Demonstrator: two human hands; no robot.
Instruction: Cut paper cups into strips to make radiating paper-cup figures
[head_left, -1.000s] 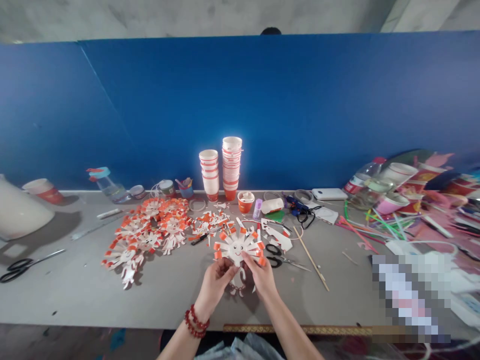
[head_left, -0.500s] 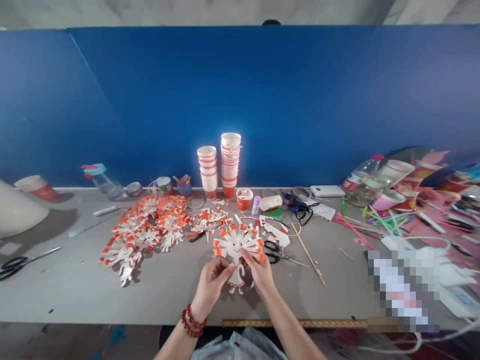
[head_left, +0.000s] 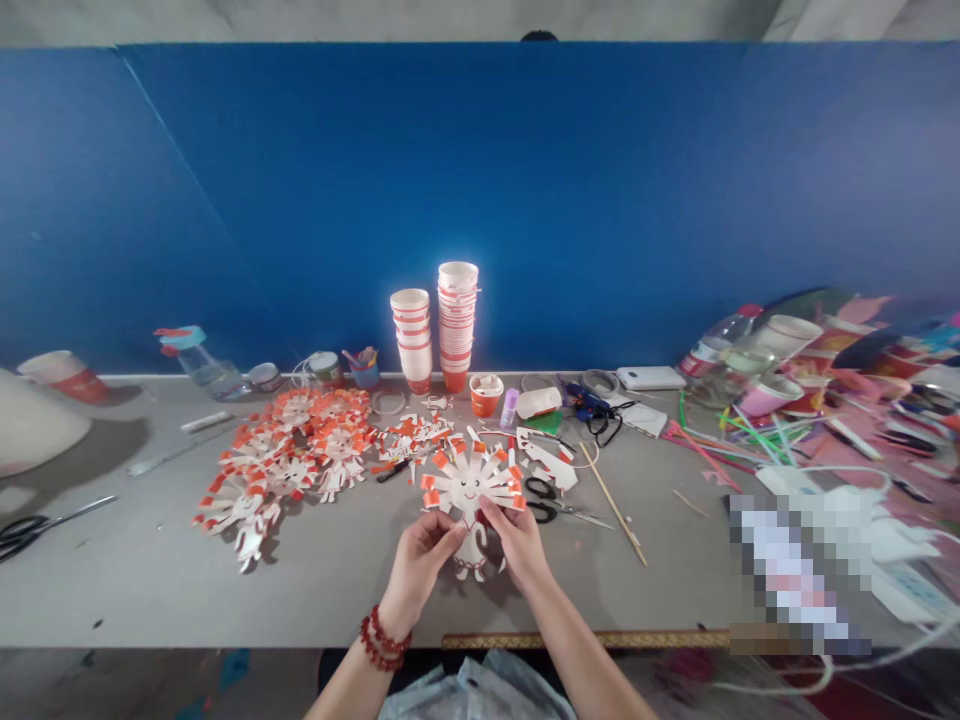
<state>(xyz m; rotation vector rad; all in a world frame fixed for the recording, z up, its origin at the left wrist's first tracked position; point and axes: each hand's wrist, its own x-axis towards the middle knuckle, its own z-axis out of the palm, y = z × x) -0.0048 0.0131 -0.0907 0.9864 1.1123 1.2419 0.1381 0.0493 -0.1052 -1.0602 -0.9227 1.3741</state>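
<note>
Between my hands, above the front of the table, is a white paper figure with a smiling face, a fan of strips tipped in orange, and a small body with feet. My left hand pinches its left side near the neck, thumb and fingers together. My right hand grips the lower right of the head, thumb on the front beside the mouth. Just behind my right hand lie black-handled scissors. Similar paper figures lie in a pile to the left.
Two stacks of paper cups stand by the blue partition. Paper scraps, a cup of scraps, a glue stick, a glue gun and a wooden stick lie behind my hands. Clutter fills the right side; more scissors lie far left.
The whole view has shifted slightly, with things appearing a little further left and up. Both hands keep their hold on the paper figure, almost unchanged.
</note>
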